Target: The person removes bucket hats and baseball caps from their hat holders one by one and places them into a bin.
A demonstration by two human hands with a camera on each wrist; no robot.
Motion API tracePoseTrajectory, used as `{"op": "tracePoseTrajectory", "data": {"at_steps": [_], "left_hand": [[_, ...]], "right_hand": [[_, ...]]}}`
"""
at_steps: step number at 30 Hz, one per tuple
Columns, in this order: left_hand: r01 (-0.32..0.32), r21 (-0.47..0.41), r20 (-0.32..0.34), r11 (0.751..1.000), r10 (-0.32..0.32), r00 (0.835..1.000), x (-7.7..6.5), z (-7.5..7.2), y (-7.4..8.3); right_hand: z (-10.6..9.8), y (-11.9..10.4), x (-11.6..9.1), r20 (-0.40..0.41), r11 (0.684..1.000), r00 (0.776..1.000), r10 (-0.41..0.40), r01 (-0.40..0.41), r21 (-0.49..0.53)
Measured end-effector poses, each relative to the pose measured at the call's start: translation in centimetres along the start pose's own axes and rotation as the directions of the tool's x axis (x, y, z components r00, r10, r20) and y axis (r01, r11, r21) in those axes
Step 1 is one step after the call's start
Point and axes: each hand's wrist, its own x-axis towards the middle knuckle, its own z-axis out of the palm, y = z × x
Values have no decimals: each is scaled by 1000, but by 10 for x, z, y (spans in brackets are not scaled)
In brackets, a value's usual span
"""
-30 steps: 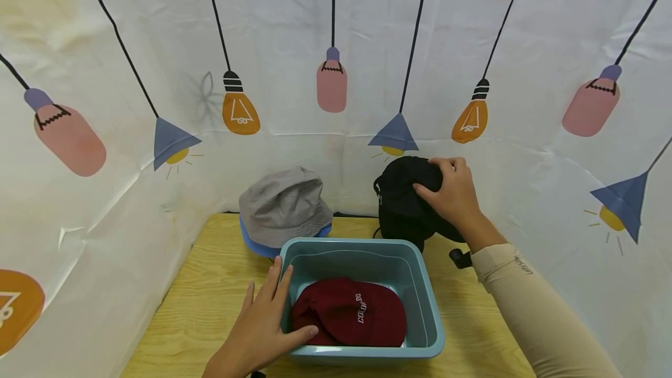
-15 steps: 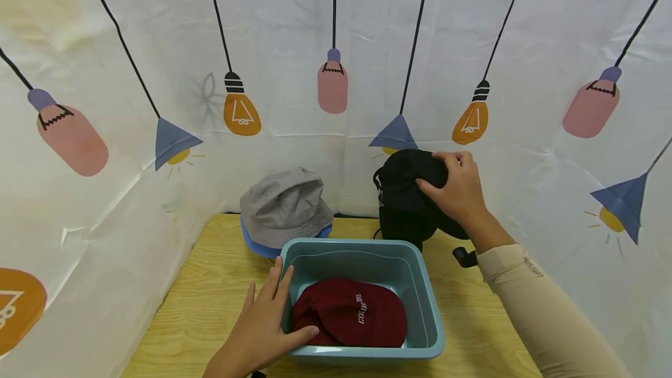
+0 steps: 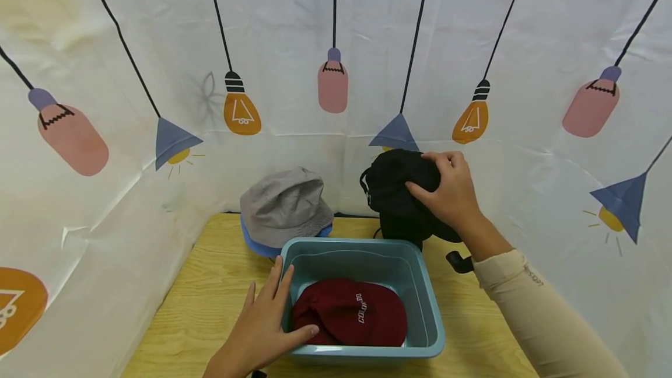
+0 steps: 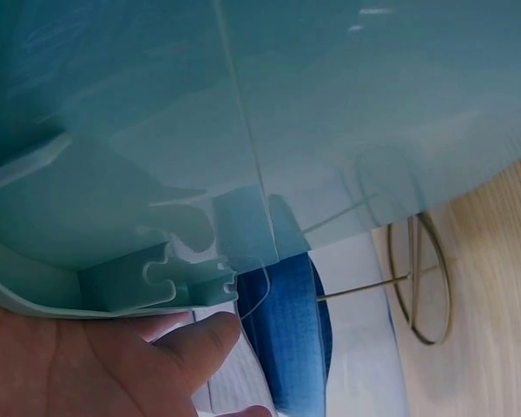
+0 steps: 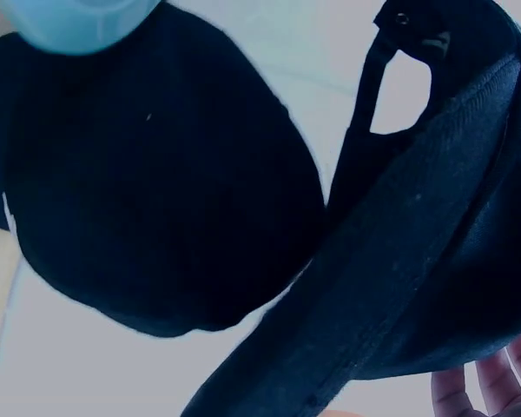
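Note:
My right hand (image 3: 450,192) pinches a black baseball cap (image 3: 401,182) by its crown, thumb on the near side. Its strap opening faces left. Beneath it stands a second black cap (image 3: 397,230); in the right wrist view this second cap (image 5: 165,182) shows as a rounded crown beside the held cap (image 5: 451,234). My left hand (image 3: 259,322) rests at the left front corner of a blue-green plastic bin (image 3: 434,319), fingers stretched along its left side, thumb over the rim. A dark red cap (image 3: 362,314) with white lettering lies inside the bin.
A grey bucket hat (image 3: 286,206) sits on a blue hat (image 3: 257,247) at the table's back left, behind the bin. The wooden table (image 3: 199,284) ends at a white sheet (image 3: 294,28) printed with hanging lamps. A black wrist mount (image 3: 459,262) hangs below the right wrist.
My right hand has raised the black cap slightly, then shifted it a little to the left, over the second black cap. My left hand and the bin have stayed in place.

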Motion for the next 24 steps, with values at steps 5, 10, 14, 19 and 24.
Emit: {"op": "tracePoseTrajectory", "data": {"at_steps": [5,10,14,19,24], "left_hand": [[5,-2,10,1000,-5,1000,0,0,0],[8,-2,12,1000,-8,1000,0,0,0],[6,1,14,1000,-6,1000,1,1,-1],[9,-6,21,1000,-9,1000,1,1,-2],[15,-14,30,1000,-15,999,1,1,-3]], "right_hand": [[0,-9,-4,-12,999,999,-30,30,16],[2,-17,-9,-15,997,998,-56,57,43],[3,-23,-13,-26,995,996,-84,85,54],[2,-27,-17,-41,993,993,-107,109,53],[1,-32,-18,-53,991,992,-115,118,55]]}}
